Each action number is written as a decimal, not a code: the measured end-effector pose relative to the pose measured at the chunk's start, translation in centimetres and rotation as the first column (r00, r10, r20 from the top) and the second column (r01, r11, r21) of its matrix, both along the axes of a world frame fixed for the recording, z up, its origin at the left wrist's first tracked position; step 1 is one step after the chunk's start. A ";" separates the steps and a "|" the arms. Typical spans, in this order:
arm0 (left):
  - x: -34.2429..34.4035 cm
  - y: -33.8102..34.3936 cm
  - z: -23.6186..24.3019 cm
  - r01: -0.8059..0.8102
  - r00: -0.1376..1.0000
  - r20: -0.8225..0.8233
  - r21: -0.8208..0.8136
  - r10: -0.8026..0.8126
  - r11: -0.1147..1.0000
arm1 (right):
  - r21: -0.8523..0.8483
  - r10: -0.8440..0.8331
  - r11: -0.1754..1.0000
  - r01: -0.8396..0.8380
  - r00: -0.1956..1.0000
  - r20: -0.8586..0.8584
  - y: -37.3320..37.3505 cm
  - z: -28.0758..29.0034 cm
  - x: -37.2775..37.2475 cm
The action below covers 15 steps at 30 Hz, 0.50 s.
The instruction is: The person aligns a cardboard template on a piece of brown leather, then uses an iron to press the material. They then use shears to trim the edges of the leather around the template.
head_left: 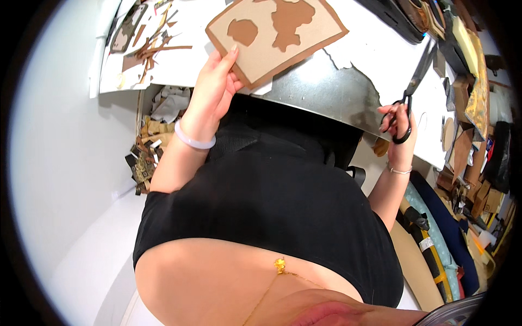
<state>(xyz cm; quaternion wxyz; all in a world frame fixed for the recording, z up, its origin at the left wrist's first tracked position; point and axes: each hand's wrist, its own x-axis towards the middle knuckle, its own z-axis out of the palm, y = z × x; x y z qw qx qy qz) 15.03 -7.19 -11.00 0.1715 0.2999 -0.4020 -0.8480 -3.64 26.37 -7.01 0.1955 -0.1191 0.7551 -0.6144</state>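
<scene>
My left hand (217,79) pinches the lower left edge of a flat four-sided leather piece (266,62), thumb on top and fingers beneath. Its face is beige with a brown border and darker brown irregular patches. The piece is raised over the front of the worktable (185,68), and its top runs out of the picture. To the right, my right hand (402,122) has its fingers through the handle loops of black scissors (416,81). The long blades point up and away, and they look nearly closed. The scissors are apart from the leather piece.
Brown leather strips and scraps (149,54) lie at the table's left, beside a phone (128,27). A dark grey sheet (326,92) covers the front middle. At the back right is a black bag (394,16). Material rolls (435,233) stand at the lower right; fabric scraps (168,103) are under the left side.
</scene>
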 end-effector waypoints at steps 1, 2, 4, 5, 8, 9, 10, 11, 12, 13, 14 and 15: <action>-0.1 0.1 0.0 0.013 1.000 0.017 -0.022 -0.012 1.000 | -0.027 0.027 0.999 -0.025 0.998 0.056 0.0 -0.6 1.2; 0.0 0.4 0.0 0.029 0.998 0.054 -0.077 -0.025 0.997 | -0.074 0.070 0.995 -0.062 0.992 0.105 -0.2 -1.3 2.3; 0.4 0.6 -0.8 0.056 0.998 0.036 0.001 -0.056 0.998 | -0.129 0.139 0.985 -0.119 0.977 0.163 -0.5 -1.9 4.5; 0.7 0.8 -1.0 0.072 0.997 0.026 0.043 -0.073 0.996 | -0.121 0.153 0.984 -0.132 0.971 0.183 -0.8 -1.7 5.5; 2.1 1.9 -0.7 0.130 0.981 0.141 0.044 -0.134 0.991 | -0.120 0.234 0.969 -0.214 0.953 0.193 -0.3 -2.0 7.0; 2.4 2.4 -0.8 0.138 0.980 0.139 0.039 -0.143 0.990 | -0.115 0.268 0.962 -0.248 0.938 0.218 0.0 -1.7 7.3; 2.5 2.6 -1.0 0.151 0.980 0.119 0.066 -0.158 0.986 | -0.118 0.301 0.952 -0.282 0.930 0.209 0.1 -1.8 7.5; 2.4 2.7 -0.9 0.167 0.978 0.110 0.078 -0.175 0.983 | -0.120 0.333 0.942 -0.314 0.921 0.200 0.3 -1.8 7.7; 2.1 3.0 -0.7 0.186 0.976 0.100 0.090 -0.194 0.978 | -0.114 0.341 0.939 -0.323 0.913 0.222 0.4 -1.7 7.8; 1.9 3.1 -0.5 0.198 0.975 0.087 0.097 -0.206 0.975 | -0.111 0.357 0.934 -0.340 0.903 0.239 0.2 -1.5 7.7; 1.9 3.1 -0.5 0.192 0.976 0.084 0.085 -0.199 0.978 | -0.109 0.371 0.929 -0.355 0.893 0.256 0.2 -1.4 7.6; 1.9 3.2 -0.5 0.187 0.978 0.081 0.072 -0.193 0.980 | -0.117 0.407 0.914 -0.390 0.878 0.253 0.4 -1.5 7.7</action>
